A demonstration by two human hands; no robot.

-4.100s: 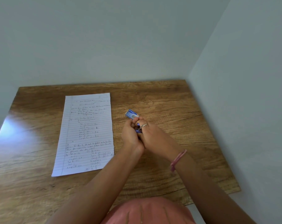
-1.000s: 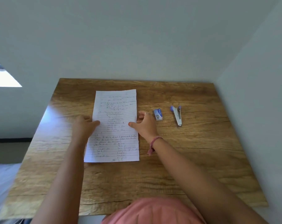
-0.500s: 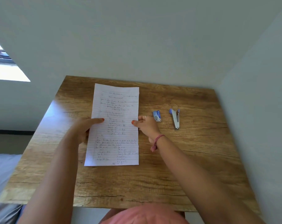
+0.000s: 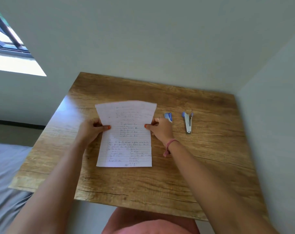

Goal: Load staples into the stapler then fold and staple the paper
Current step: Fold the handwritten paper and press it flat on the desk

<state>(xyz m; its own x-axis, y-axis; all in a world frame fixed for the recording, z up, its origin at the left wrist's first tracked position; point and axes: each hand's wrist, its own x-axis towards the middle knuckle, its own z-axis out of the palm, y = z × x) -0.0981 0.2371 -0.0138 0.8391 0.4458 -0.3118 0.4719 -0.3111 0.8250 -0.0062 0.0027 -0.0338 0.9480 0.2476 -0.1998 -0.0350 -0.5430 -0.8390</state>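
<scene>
A lined sheet of paper [image 4: 126,137] with handwriting lies on the wooden table [image 4: 202,157], its far half lifted off the surface and curling toward me. My left hand [image 4: 91,130] pinches the sheet's left edge and my right hand [image 4: 160,129] pinches its right edge, thumbs on top. To the right of my right hand sits a small blue staple box [image 4: 168,117]. Farther right lies a white stapler [image 4: 188,122] with blue tips, its jaws slightly apart, touched by neither hand.
Walls close the table in at the back and on the right. A window [image 4: 6,44] shows at the upper left. A grey surface [image 4: 6,174] lies below the table's left edge. Bare wood lies between the sheet and the near edge.
Both hands closed on the sheet's side edges and raised its far half off the table. Four seconds ago both hands were together near the staple box; the stapler now lies set down.
</scene>
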